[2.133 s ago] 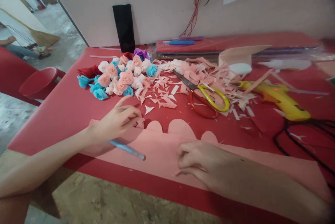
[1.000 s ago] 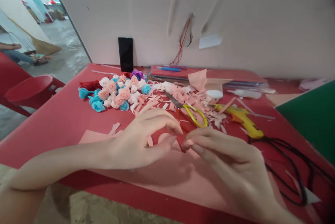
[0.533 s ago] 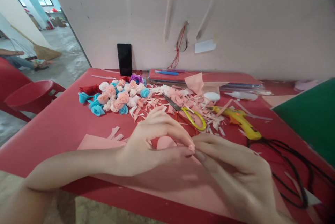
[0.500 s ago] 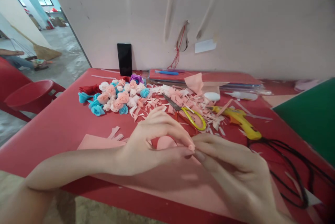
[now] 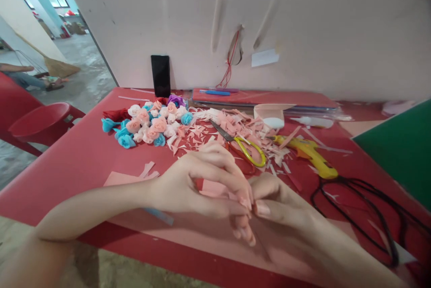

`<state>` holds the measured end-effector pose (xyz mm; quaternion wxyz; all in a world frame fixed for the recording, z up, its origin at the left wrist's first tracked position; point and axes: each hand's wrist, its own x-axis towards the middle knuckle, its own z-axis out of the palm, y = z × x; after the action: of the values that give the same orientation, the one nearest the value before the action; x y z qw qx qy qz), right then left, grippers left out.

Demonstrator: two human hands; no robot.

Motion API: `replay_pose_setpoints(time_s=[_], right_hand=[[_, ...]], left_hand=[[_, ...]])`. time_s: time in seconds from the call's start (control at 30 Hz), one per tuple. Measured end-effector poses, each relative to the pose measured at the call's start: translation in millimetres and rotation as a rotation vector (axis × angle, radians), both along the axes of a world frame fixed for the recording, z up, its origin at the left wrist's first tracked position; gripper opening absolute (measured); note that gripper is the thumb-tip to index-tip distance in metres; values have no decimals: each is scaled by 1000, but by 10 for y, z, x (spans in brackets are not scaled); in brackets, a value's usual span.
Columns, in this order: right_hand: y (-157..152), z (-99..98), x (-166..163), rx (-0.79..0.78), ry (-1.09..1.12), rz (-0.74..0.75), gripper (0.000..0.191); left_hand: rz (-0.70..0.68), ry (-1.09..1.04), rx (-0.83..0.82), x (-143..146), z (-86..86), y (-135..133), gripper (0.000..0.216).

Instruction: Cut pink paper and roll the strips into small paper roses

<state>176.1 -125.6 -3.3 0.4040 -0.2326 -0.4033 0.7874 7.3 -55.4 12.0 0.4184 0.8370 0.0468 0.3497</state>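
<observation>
My left hand (image 5: 208, 180) is bent over the table, its thumb and fingertips pinched together. Against them press the closed thumb and fingers of my right hand (image 5: 286, 209). Between the fingertips there is a small pinkish bit, mostly hidden, that looks like crepe paper. Under both hands lies a large pink paper sheet (image 5: 205, 241), with a bluish translucent strip (image 5: 161, 216) beside my left wrist. Just beyond the hands are scissors (image 5: 249, 150) with yellow and red handles, on a heap of pink paper scraps (image 5: 232, 122).
Pink, white and blue paper roses (image 5: 151, 124) are clustered at the back left. A phone (image 5: 160, 76) leans on the wall. On the right are a yellow glue gun (image 5: 314, 158), its black cable (image 5: 373, 202) and a green board (image 5: 400, 158). A red chair (image 5: 37, 122) stands left.
My right hand has turned and curled in closer, its fingers now passing below my left fingertips. A pink paper piece behind the scraps is gone from view. The bluish strip now shows.
</observation>
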Motion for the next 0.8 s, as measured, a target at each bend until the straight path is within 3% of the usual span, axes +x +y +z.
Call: replay_pose_setpoints(time_s=[0.13,0.3,0.47,0.63,0.8], right_hand=[[44,-50,-50,-27,32,55,10],[60,-41,-27,97,-97,31,7],[1,73,-38,512,-530,-304,16],[-71,-16,-21,1031,-835,-605,27],[-54,-52,-2,1183,-953,-748,25]], left_hand=[[-80,-43,4,13,-16,29,14],[-99,-61,38,4,-37,59,10],[-44,-13,207,-45,10,106,10],[4,-25,230,-60,57,106,10],[49,-67,129,-28,41,73,9]])
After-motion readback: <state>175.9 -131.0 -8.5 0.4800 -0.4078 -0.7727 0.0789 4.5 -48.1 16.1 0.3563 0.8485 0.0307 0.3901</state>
